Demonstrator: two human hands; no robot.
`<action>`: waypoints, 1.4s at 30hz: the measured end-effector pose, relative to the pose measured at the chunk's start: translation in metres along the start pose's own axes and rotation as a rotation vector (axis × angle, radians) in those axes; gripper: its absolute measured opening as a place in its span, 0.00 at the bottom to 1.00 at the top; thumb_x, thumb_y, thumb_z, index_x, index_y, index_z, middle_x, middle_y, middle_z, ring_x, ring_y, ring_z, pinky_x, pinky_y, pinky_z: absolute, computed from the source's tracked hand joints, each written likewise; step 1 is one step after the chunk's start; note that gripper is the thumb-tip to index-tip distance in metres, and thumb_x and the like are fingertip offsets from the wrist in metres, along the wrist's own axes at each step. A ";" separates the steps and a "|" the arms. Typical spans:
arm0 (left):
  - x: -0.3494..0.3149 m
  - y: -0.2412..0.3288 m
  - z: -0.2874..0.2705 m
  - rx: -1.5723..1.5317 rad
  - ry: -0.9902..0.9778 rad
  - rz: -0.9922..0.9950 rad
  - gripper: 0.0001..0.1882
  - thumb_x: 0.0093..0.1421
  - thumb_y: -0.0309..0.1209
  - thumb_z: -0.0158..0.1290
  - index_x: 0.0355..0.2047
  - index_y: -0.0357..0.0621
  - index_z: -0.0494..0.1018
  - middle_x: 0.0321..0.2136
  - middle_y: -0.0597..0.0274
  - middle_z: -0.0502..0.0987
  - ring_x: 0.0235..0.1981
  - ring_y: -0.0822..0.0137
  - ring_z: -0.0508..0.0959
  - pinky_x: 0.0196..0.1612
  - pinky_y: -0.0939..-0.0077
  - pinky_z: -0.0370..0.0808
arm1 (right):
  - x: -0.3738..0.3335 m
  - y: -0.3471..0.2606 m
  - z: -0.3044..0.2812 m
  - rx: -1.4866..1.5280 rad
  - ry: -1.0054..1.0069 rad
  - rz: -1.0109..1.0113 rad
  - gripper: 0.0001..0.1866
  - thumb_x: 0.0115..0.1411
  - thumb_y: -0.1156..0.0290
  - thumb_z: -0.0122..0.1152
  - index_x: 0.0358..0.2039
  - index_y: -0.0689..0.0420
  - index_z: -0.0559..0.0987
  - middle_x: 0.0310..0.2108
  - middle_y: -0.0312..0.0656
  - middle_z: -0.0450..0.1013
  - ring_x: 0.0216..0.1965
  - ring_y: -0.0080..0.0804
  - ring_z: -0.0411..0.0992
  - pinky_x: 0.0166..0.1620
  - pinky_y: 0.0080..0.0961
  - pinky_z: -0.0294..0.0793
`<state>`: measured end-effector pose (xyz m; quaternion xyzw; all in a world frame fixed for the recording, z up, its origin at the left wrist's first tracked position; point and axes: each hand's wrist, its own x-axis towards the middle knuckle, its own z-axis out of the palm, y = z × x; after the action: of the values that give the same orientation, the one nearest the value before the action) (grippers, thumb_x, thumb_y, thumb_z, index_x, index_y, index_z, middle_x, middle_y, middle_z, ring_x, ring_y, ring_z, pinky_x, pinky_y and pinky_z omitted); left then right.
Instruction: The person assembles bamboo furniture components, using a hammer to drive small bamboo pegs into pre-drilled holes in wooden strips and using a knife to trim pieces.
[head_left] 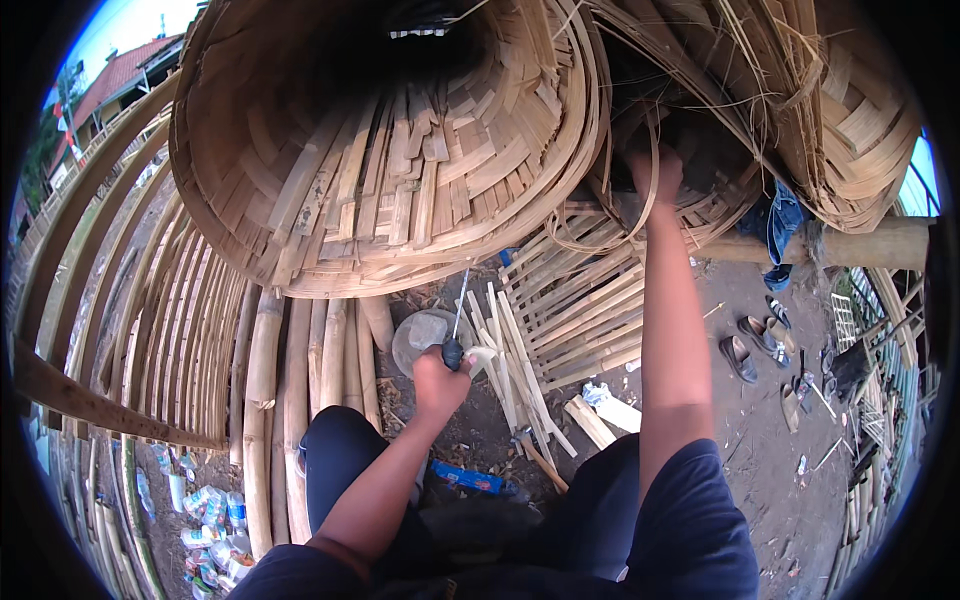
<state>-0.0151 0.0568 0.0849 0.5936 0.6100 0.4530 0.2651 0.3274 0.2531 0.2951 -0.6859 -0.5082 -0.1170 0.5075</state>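
A large woven bamboo basket (500, 190) lies on its side in front of me, its wide mouth turned toward me. My left hand (437, 385) is closed around the dark handle of a screwdriver or awl (453, 353), whose thin metal shaft reaches up to the basket's lower rim. To the right of that rim, my right arm stretches forward. The fingers of my right hand (657, 175) are curled, partly in shadow, at a thin bamboo strip (600, 245) that loops past the hand and back toward the rim. More woven bamboo (860, 140) bulges at the upper right.
Bamboo poles (265, 350) and a slatted bamboo rack (190, 310) stand at the left. Below the basket lie split bamboo sticks (515, 360) and a clear plastic bag (410, 345). Plastic bottles (210, 510) litter the lower left; sandals (740, 358) lie at the right.
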 end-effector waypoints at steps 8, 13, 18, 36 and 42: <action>-0.008 0.007 0.002 -0.019 -0.009 0.050 0.17 0.45 0.33 0.67 0.21 0.32 0.72 0.15 0.49 0.71 0.16 0.53 0.71 0.24 0.61 0.67 | -0.261 -0.020 -0.063 0.491 -0.184 0.177 0.07 0.48 0.80 0.57 0.30 0.62 0.76 0.27 0.37 0.73 0.26 0.21 0.67 0.32 0.19 0.67; -0.026 0.009 0.003 -0.041 -0.052 0.015 0.16 0.45 0.31 0.67 0.21 0.32 0.72 0.16 0.49 0.73 0.17 0.54 0.75 0.25 0.63 0.70 | -0.327 -0.038 -0.057 0.223 -0.835 -0.154 0.23 0.48 0.64 0.68 0.45 0.60 0.77 0.31 0.48 0.76 0.28 0.40 0.74 0.36 0.32 0.75; -0.050 -0.010 0.007 -0.158 -0.084 -0.073 0.15 0.46 0.32 0.67 0.22 0.34 0.74 0.16 0.51 0.74 0.18 0.58 0.75 0.25 0.65 0.71 | -0.353 -0.038 -0.051 0.095 -0.889 -0.290 0.10 0.55 0.65 0.61 0.37 0.53 0.81 0.31 0.47 0.77 0.31 0.49 0.75 0.34 0.39 0.74; -0.069 0.029 -0.034 -0.367 -0.307 -0.287 0.07 0.55 0.25 0.60 0.27 0.33 0.74 0.22 0.61 0.77 0.22 0.72 0.80 0.20 0.78 0.76 | -0.345 -0.032 -0.069 0.105 -0.510 -0.112 0.11 0.56 0.65 0.61 0.24 0.59 0.80 0.22 0.49 0.75 0.25 0.49 0.74 0.30 0.39 0.74; -0.077 0.034 -0.038 -0.435 -0.375 -0.374 0.07 0.56 0.27 0.59 0.29 0.34 0.75 0.22 0.62 0.78 0.21 0.72 0.80 0.19 0.80 0.75 | -0.347 -0.025 -0.060 0.166 -0.442 -0.010 0.13 0.55 0.67 0.61 0.21 0.63 0.76 0.18 0.52 0.71 0.21 0.52 0.71 0.26 0.38 0.71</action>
<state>-0.0189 -0.0306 0.1152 0.4738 0.5380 0.3991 0.5716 0.1703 0.0024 0.1019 -0.6480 -0.6183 0.0757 0.4382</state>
